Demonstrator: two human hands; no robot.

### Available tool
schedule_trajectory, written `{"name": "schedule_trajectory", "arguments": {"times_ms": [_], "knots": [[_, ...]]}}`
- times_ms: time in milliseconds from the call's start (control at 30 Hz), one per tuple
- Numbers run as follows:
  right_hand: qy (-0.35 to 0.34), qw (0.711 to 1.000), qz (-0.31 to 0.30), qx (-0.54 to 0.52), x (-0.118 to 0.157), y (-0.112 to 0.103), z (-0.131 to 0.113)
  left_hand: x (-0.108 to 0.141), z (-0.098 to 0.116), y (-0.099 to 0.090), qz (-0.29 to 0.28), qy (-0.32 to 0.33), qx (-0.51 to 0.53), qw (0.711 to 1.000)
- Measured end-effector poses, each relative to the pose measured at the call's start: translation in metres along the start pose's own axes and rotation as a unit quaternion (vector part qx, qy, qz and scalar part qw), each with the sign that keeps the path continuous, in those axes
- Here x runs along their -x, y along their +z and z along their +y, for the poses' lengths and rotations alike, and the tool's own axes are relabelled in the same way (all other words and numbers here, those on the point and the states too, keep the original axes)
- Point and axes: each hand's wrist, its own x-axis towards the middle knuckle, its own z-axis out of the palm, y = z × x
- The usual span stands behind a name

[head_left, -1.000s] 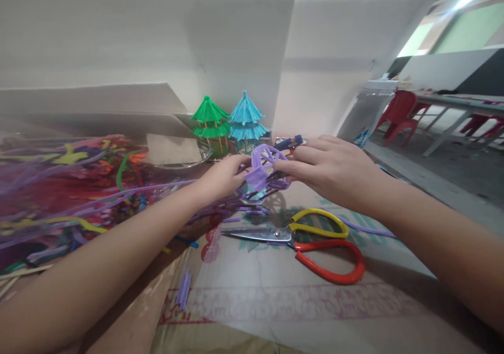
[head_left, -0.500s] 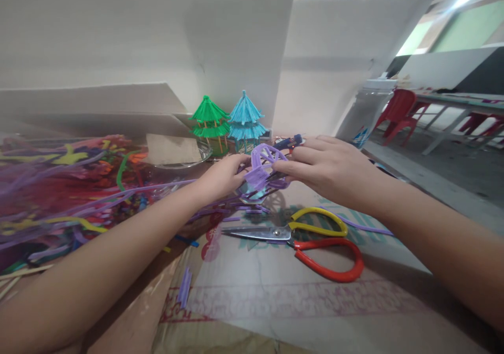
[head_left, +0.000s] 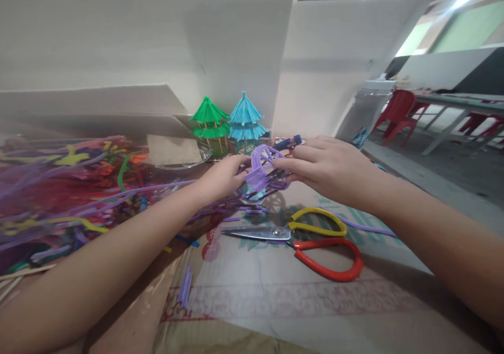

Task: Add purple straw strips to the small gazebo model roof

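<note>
A small purple frame (head_left: 260,171) of strips and dark sticks is held between my two hands above the cardboard. My left hand (head_left: 226,175) pinches its left side. On the other side my right hand (head_left: 323,162) has its thumb and fingers closed on the frame's right edge. A dark blue tool or tube (head_left: 288,143) lies by the right fingertips; whether the hand touches it is unclear. Just behind stand a green two-tiered pavilion model (head_left: 208,117) and a light blue one (head_left: 246,116).
Scissors (head_left: 277,232) with yellow and red handles lie in front of my hands. Purple offcuts (head_left: 185,287) are scattered nearby. A heap of coloured pipe cleaners (head_left: 59,186) fills the left. A clear plastic container (head_left: 366,110) stands at the back right.
The purple frame has tilted very slightly between my fingers. Otherwise both hands stay almost where they were.
</note>
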Motion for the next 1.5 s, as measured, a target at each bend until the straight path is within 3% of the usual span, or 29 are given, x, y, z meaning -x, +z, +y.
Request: {"name": "schedule_trajectory", "arguments": {"times_ms": [967, 1500], "knots": [[-0.004, 1.0, -0.014, 0.001, 0.0016, 0.0013, -0.003, -0.0002, -0.002, 0.0005, 0.002, 0.036, -0.006, 0.999], [-0.007, 1.0, 0.016, -0.015, -0.0015, -0.0038, -0.0006, 0.0023, 0.0013, 0.0006, 0.012, 0.008, -0.014, 1.0]]}}
